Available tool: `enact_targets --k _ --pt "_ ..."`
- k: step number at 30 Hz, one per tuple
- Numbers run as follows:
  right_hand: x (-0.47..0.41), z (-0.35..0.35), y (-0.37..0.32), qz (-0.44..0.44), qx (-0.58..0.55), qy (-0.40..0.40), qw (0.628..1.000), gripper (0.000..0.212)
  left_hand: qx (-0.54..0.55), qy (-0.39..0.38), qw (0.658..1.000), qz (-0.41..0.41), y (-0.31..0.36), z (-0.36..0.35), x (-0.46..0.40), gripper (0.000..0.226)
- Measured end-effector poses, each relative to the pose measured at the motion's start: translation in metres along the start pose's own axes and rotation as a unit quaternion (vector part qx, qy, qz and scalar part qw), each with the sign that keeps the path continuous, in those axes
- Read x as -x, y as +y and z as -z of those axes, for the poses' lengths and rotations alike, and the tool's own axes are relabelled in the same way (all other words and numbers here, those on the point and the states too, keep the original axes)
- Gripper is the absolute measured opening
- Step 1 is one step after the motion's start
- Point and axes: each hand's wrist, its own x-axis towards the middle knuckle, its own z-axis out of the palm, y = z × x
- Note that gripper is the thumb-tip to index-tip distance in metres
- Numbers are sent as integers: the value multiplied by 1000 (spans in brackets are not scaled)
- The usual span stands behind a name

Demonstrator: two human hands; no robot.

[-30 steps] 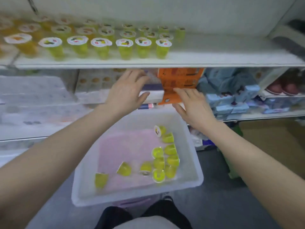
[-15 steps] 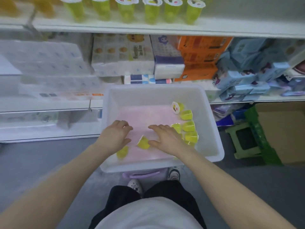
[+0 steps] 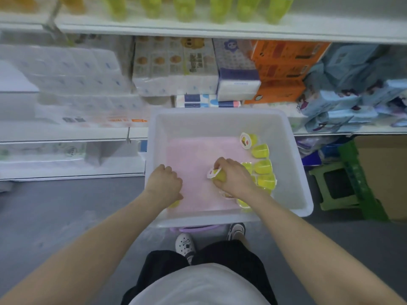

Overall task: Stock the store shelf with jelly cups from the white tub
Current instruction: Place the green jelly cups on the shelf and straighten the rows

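Note:
The white tub (image 3: 220, 116) sits in front of me with a pink bottom. Several yellow-green jelly cups (image 3: 263, 167) lie along its right side. My right hand (image 3: 234, 178) is closed around one jelly cup (image 3: 217, 174) lying on its side, white lid facing left. My left hand (image 3: 165, 183) is down at the tub's near left corner, fingers curled over another jelly cup (image 3: 174, 204) that is mostly hidden under it. Rows of jelly cups (image 3: 218, 8) stand on the top shelf (image 3: 220, 29), blurred.
Tissue and paper packs (image 3: 176, 69) and orange boxes (image 3: 284, 69) fill the middle shelf behind the tub. A green stool (image 3: 334, 188) and a cardboard box (image 3: 383, 175) stand on the grey floor at right. My feet (image 3: 186, 244) are just below the tub.
Both hands came down from the shelf into the tub. The right hand has closed on a cup and the left has curled over another; the view tilted downward.

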Motion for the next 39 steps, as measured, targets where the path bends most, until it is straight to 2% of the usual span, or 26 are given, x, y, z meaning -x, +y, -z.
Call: enact_targets --k 4,8,12,20,29,35,39 --pt "9 13 12 -29 -42 79 996 37 5 -48 999 9 11 -5 -11 55" --pt "21 21 21 -33 -69 118 990 36 51 -40 998 23 14 -7 -13 49" --pt "29 35 26 -44 -95 146 984 37 128 14 991 37 8 5 -16 43" --pt "32 95 48 -15 -105 220 970 36 295 147 944 11 -10 82 -31 62" --pt "14 192 105 60 -73 275 957 34 306 296 904 -19 -1 195 -61 53" --pt "-20 282 143 102 -63 313 942 32 269 394 879 10 6 281 -91 52" --pt "-52 334 160 119 -74 315 939 33 223 422 878 38 9 328 -111 54"
